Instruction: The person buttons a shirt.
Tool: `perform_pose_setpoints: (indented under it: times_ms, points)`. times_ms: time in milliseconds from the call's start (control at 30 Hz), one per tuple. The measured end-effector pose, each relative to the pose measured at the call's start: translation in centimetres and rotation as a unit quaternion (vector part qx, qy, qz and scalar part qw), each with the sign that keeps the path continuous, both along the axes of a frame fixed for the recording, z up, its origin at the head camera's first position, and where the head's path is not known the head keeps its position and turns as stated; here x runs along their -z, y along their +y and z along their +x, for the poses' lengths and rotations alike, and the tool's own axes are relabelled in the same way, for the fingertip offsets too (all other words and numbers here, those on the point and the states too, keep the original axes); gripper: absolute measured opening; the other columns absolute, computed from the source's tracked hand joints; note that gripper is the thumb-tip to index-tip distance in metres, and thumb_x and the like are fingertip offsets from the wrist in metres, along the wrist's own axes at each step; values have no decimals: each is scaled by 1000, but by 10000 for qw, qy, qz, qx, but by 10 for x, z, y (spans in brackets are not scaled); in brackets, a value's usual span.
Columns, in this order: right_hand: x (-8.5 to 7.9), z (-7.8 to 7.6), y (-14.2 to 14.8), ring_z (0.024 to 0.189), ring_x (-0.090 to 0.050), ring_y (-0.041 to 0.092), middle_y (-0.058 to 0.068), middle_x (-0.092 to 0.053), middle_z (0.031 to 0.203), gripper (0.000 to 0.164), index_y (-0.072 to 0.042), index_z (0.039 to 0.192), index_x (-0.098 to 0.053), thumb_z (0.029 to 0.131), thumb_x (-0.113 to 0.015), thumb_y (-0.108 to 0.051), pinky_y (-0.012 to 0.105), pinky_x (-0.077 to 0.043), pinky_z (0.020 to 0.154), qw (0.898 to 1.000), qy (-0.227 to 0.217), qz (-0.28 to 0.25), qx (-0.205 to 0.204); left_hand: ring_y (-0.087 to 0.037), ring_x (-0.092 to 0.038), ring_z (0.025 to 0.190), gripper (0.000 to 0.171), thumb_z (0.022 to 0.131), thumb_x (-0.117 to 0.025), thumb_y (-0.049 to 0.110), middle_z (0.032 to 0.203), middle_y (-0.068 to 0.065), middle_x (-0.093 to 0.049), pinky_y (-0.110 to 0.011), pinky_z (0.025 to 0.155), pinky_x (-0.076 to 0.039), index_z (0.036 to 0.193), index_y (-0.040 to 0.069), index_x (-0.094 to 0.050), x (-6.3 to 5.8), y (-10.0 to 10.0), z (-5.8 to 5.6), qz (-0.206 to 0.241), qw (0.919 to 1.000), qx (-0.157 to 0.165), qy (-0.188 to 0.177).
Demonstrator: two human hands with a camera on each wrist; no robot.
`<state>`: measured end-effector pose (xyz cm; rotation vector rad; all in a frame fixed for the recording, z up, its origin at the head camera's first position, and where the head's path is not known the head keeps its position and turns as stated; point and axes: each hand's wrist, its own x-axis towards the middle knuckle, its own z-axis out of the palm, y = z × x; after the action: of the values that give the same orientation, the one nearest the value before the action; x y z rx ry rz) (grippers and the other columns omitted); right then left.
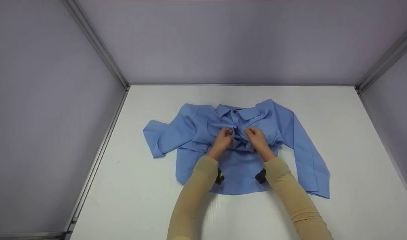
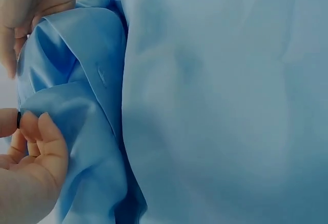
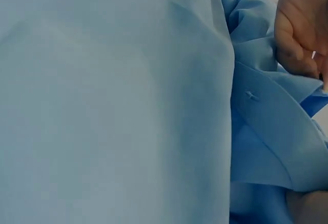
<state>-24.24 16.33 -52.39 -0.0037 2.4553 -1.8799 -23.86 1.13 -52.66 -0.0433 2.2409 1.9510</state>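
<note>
A light blue long-sleeved shirt [image 1: 243, 180] lies front up, its collar [image 1: 250, 113] away from me and its front bunched up. Near the collar shows a dark button [image 1: 234, 112]. My left hand [image 1: 223, 138] is over the middle of the front; in the left wrist view its thumb and finger pinch a small dark button [image 2: 19, 120]. Opposite, my right hand [image 1: 256, 137] has curled fingers at the other front edge and grips the cloth, though its fingertips are partly hidden. Between the hands runs a placket with a stitched buttonhole [image 3: 251, 96].
The shirt rests on a white table [image 1: 130, 200] with grey panels on the left, back and right. One sleeve [image 1: 155, 138] is bent out to the left; the other sleeve [image 1: 311, 166] stretches down the right. Dark wrist devices [image 1: 260, 176] sit under both forearms.
</note>
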Motion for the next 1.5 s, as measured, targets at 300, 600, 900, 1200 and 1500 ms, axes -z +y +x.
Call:
perform_pose_setpoints:
  times_ms: [300, 600, 900, 1200, 1500]
  points:
    - [-11, -2, 19, 82, -46, 20, 15, -53, 98, 30, 8, 111, -53, 90, -48, -12, 29, -38, 71, 9970, -621, 266, -386, -13, -44, 57, 28, 85, -40, 5, 70, -5, -50, -25, 55, -38, 105, 3, -60, -1, -7, 1, -1254, 9919, 183, 118]
    - [-26, 7, 31, 77, -55, 29, 20, -60, 85, 24, 11, 96, -60, 77, -58, -4, 39, -45, 68, 9608, 32, 2416, -1359, -12, -45, 55, 25, 86, -42, 5, 67, -3, -50, -25, 51, -39, 104, 1, -59, -1, -10, 1, -1294, 9909, -48, 377]
    - [-27, 8, 22, 69, -57, 24, 16, -60, 79, 14, 5, 89, -62, 81, -58, -5, 35, -45, 62, 9728, 404, 2173, -699, -13, -48, 59, 12, 81, -50, 0, 70, -3, -51, -23, 54, -39, 92, 1, -55, -6, -4, 7, -1211, 9895, 186, 766]
    - [-22, 16, -3, 66, -55, 24, 14, -59, 74, 9, 4, 81, -59, 75, -55, 0, 36, -44, 59, 9754, 1042, 1933, -189, -10, -47, 57, 5, 81, -56, 2, 64, -1, -50, -21, 53, -40, 76, 1, -56, -2, 2, 11, -975, 9900, 259, 990]
    - [-9, 22, -19, 66, -54, 23, 13, -58, 73, 6, 3, 80, -59, 76, -56, 1, 36, -44, 59, 9770, 1258, 1719, 13, -11, -46, 59, 5, 82, -58, 3, 67, -4, -53, -21, 54, -40, 78, -1, -60, -1, 5, 14, -1131, 9873, 67, 1109]
